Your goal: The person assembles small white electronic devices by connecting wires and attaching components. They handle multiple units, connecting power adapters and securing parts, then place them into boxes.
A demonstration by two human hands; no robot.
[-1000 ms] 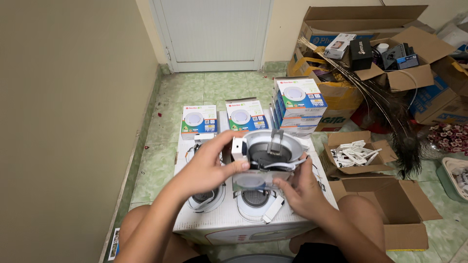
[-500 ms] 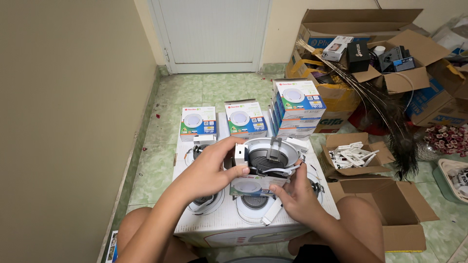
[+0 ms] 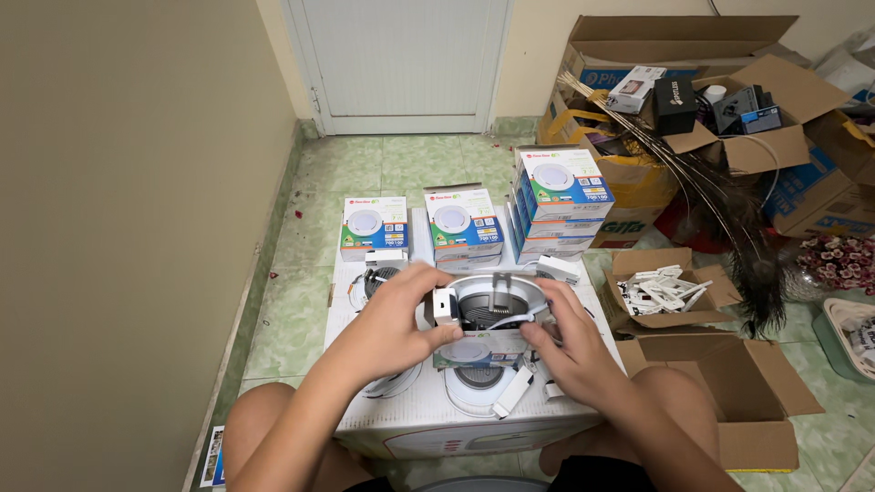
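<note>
White cardboard box [image 3: 401,424] sits nearest me, between my knees, used as a work surface. On it lie two more round downlights [image 3: 478,383], face down, w/ loose white wires. Just above them, both my hands hold a round white recessed downlight [image 3: 497,305], back side up, dark heat sink and metal spring clip showing. Left hand [image 3: 396,314] is closed on its left rim beside a small white driver block [image 3: 445,306]; right hand [image 3: 570,351] grips the right rim, fingers curled under. To do this well, I judge: keep the rim supported both sides, don't tug the thin wire. Beyond: three groups of small printed retail boxes [image 3: 465,223], then green tiled floor [image 3: 401,164], open brown cartons [image 3: 720,374] at right, a white door [image 3: 401,55] farthest.
</note>
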